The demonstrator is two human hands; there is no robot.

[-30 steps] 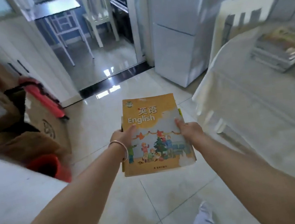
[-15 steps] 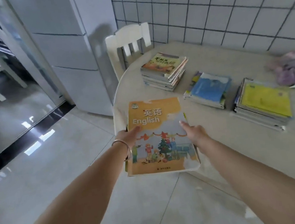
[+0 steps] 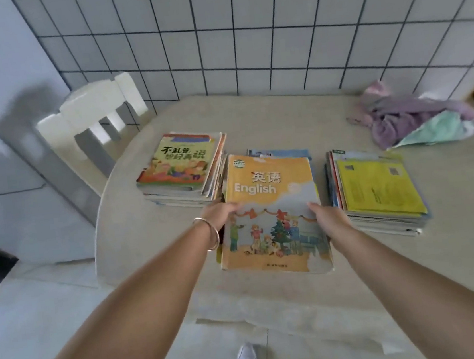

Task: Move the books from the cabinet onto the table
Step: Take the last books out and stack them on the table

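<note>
The English textbook (image 3: 273, 216), orange-yellow with a cartoon Christmas scene on its cover, is carried flat and face up between both hands, over the worktop (image 3: 251, 109). It looks like the top of a small bundle, since other edges peek out beneath its left and right sides. The left hand (image 3: 222, 212) grips the left edge with the thumb on the cover; the right hand (image 3: 328, 218) grips the right edge the same way, so the hands are apart and each is clamped on the book.

Just beyond the hands, partly hidden by the held book, lies a middle stack with a blue cover (image 3: 283, 153). To the left of the left hand sits a stack topped by a colourful picture book (image 3: 181, 163), and to the right of the right hand a stack topped by a yellow cover (image 3: 377, 189). Far beyond the right hand a purple cloth (image 3: 406, 110) lies bunched with a pale green one. A white chair (image 3: 96, 113) stands beyond the left hand, against the tiled wall.

The step in hand appears to be delivery: the book has reached the worktop and hovers above the middle stack. The next move probably calls for lowering it squarely onto that stack, keeping it level so the bundle does not slide apart, then releasing both edges.
</note>
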